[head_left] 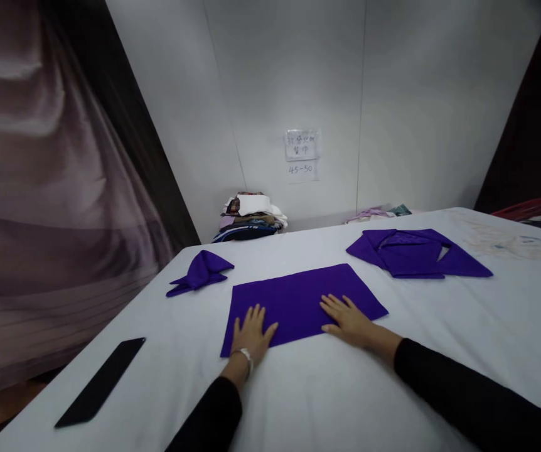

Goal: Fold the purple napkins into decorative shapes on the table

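A purple cloth napkin (294, 301), folded into a flat rectangle, lies on the white-covered table (327, 402). My left hand (251, 333) rests flat on its near left part, fingers spread, a pale band round the wrist. Palm down, my right hand (348, 320) lies on the near right part with its fingers stretched out. Neither hand grips the cloth. Beyond it to the left sits a purple napkin folded into a pointed, standing shape (199, 271). More purple cloth (416, 254), loosely folded with pointed ends, lies at the back right.
A flat black strip (103, 380) lies near the table's left edge. Behind the table are a stack of folded clothes (251, 216) and other fabrics (374, 213). Paper signs (302, 154) hang on the pale wall. A draped curtain (54, 188) covers the left side.
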Available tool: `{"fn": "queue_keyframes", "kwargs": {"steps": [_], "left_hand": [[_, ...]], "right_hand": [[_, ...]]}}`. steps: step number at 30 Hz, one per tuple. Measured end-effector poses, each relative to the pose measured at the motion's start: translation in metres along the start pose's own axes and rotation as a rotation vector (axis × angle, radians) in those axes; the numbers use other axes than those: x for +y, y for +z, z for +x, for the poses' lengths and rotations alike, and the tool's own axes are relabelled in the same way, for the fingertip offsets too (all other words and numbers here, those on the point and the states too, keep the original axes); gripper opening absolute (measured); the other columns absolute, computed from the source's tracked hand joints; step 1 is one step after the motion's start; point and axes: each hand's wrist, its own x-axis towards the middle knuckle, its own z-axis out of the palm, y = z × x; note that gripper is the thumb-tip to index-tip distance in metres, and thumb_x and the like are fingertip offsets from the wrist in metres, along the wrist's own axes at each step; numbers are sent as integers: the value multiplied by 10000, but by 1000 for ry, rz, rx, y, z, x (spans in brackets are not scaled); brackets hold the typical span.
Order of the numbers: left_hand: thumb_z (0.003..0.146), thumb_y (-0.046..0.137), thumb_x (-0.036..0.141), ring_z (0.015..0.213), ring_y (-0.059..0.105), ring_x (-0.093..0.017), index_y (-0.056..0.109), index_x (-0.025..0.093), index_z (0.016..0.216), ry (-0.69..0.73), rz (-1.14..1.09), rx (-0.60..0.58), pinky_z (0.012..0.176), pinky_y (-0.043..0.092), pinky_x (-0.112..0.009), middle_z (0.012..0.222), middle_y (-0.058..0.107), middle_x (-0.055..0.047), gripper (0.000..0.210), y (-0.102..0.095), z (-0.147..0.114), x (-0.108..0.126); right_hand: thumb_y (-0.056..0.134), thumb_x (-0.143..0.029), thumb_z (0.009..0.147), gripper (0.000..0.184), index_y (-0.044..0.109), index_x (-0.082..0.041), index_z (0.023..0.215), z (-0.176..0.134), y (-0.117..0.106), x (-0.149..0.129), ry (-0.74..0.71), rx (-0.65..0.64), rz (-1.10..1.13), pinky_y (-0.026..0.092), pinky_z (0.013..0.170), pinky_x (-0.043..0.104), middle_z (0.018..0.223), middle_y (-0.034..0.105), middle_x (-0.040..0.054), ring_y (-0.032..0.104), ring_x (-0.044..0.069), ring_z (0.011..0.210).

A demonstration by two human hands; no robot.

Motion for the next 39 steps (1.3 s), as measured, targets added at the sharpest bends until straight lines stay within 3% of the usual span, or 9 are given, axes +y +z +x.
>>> {"fn": "queue_keyframes", "kwargs": {"steps": [4, 7, 11, 16, 21, 26, 30, 34, 39], "left_hand": [[848, 242, 470, 1326, 169, -268, 366, 211, 1307, -227, 62, 7, 1021, 165, -545, 1442, 246, -87, 541, -12, -12, -70], [828, 300, 480, 1281, 278, -271, 456, 169, 1226, -337, 49, 58, 1002, 249, -483, 1382, 357, -127, 529, -25, -16, -82], [810, 343, 484, 1116, 461, -307, 568, 140, 1029, -329, -34, 104, 890, 376, -431, 1137, 552, -158, 466, -35, -6, -53], [777, 445, 417, 1005, 550, -313, 514, 103, 1068, -425, -159, 90, 801, 431, -419, 1143, 524, -204, 433, -36, 10, -35], [701, 575, 355, 973, 585, -298, 568, 127, 924, -499, -425, 27, 783, 454, -384, 1000, 635, -168, 320, -42, 12, -54], [691, 589, 358, 759, 653, -205, 565, 191, 673, -422, -835, -54, 666, 504, -291, 719, 695, -49, 170, -68, 16, -56], [661, 614, 378, 672, 642, -158, 575, 174, 743, -268, -1125, -84, 646, 503, -271, 705, 687, -24, 223, -102, 33, -31], [571, 698, 378, 560, 603, -129, 593, 155, 743, -116, -1286, -109, 578, 477, -253, 628, 653, -9, 300, -124, 59, 17], [579, 717, 322, 599, 593, -121, 612, 149, 823, 26, -1343, -85, 612, 466, -253, 683, 652, -12, 318, -105, 87, 108]], "right_hand": [[242, -622, 833, 691, 233, -211, 1389, -32, -14, 64, 230, 55, -70, 62, 1053, 489, 1449, 181, 59, 112, 253, 1328], [266, -607, 829, 683, 289, -193, 1372, -39, -22, 84, 364, 80, -131, 79, 1041, 519, 1439, 215, 84, 117, 275, 1325], [248, -618, 833, 695, 307, -174, 1364, -16, -22, 47, 242, 121, -123, 57, 1049, 494, 1433, 230, 100, 105, 267, 1327], [221, -651, 826, 725, 263, -186, 1380, 16, -9, -8, 28, 82, -40, 49, 1053, 477, 1445, 187, 100, 101, 253, 1330], [217, -651, 827, 728, 261, -178, 1380, 19, 3, -7, 42, 53, -13, 48, 1050, 482, 1442, 196, 99, 107, 255, 1328], [261, -641, 826, 700, 289, -200, 1369, 17, 1, -4, 49, 58, 39, 28, 1053, 468, 1441, 202, 87, 103, 252, 1329], [311, -617, 825, 680, 326, -190, 1354, 17, -1, -3, 64, 95, 183, 34, 1064, 447, 1433, 231, 81, 110, 233, 1330], [393, -585, 809, 635, 399, -198, 1312, 19, -1, 5, 145, 292, 554, 162, 1064, 415, 1398, 325, 69, 224, 217, 1303], [385, -553, 830, 570, 406, -203, 1280, 22, -9, 18, 244, 437, 1180, 362, 967, 385, 1301, 464, 89, 443, 213, 1174]]}}
